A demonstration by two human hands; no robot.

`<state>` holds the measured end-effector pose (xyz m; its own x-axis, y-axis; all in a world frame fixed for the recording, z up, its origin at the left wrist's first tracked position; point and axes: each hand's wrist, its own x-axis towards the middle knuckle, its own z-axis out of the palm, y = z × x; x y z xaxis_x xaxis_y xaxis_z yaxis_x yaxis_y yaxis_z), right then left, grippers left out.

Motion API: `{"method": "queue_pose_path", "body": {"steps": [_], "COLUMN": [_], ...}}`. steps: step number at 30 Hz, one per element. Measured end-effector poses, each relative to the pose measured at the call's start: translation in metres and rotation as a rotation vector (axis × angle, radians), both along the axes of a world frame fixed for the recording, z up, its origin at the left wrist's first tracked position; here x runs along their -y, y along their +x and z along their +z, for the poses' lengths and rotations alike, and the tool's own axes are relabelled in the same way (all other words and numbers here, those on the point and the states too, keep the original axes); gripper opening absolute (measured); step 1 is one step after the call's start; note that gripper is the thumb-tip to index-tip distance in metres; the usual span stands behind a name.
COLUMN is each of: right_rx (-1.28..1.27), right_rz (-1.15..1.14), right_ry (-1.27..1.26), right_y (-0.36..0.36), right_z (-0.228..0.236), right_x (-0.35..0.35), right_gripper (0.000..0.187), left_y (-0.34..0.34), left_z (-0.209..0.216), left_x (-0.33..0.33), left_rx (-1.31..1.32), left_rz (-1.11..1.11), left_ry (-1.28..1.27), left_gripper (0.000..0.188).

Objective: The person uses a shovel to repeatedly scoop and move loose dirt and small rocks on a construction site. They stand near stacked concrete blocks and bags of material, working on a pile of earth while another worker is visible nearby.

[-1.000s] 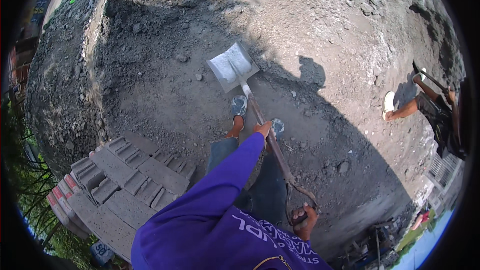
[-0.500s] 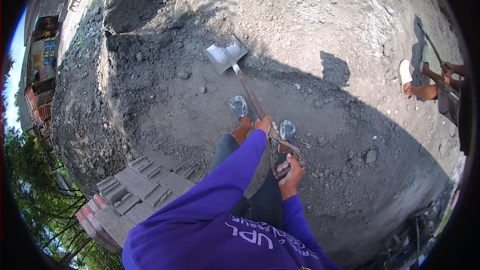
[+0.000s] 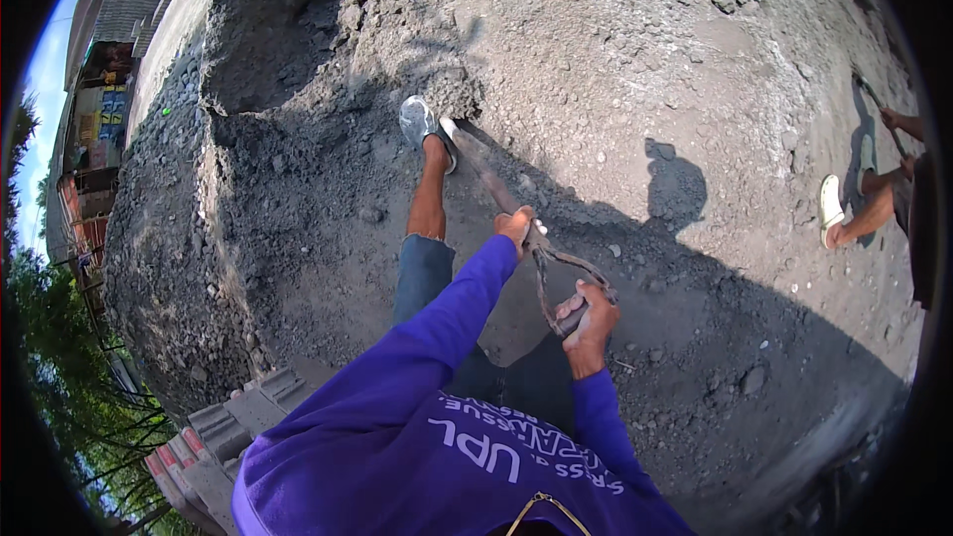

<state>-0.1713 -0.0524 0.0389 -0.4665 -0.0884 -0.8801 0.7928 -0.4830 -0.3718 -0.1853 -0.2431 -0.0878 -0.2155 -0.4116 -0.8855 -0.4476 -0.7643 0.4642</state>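
Observation:
A shovel (image 3: 489,179) with a wooden shaft slants away from me over the ground. My left hand (image 3: 516,226) is wrapped around the shaft just above the split grip. The right hand (image 3: 591,326) closes on the crossbar of the D-shaped handle at the near end. At the far end the blade is hidden by loose grey soil (image 3: 449,94) and my shoe. My left foot, in a grey-and-white shoe (image 3: 419,121), is stretched forward beside the shovel's pale socket; whether it presses on the blade I cannot tell.
Stacked grey concrete blocks (image 3: 218,427) stand at lower left. A raised bank of gravelly soil (image 3: 189,238) runs along the left, with a dug hollow (image 3: 273,25) beyond. At far right another person's leg with a white shoe (image 3: 832,210) shows beside a long-handled tool (image 3: 879,109).
The shovel blade has gone forward into the soil and out of sight. My left foot has stepped forward beside it. Both hands have kept their hold on the shovel.

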Motion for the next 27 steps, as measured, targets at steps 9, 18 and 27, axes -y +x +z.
{"method": "queue_pose_path", "body": {"steps": [9,18,27], "right_rx": [-0.022,0.083,-0.043], "right_rz": [0.121,-0.039,0.132], "right_ry": [0.508,0.785,0.7], "right_y": [0.04,0.034,0.015], "right_z": [-0.15,-0.121,-0.052], "right_x": [-0.063,-0.031,-0.111], "right_gripper": [0.005,0.009,0.02], "left_y": [0.012,-0.027,-0.001], "left_z": [-0.093,-0.208,-0.12], "left_x": [0.079,0.172,0.12], "left_rx": [0.137,0.195,0.028], "left_rz": [-0.381,0.13,0.329], "left_ry": [0.29,0.06,0.045], "left_gripper": [0.099,0.03,0.023]}}
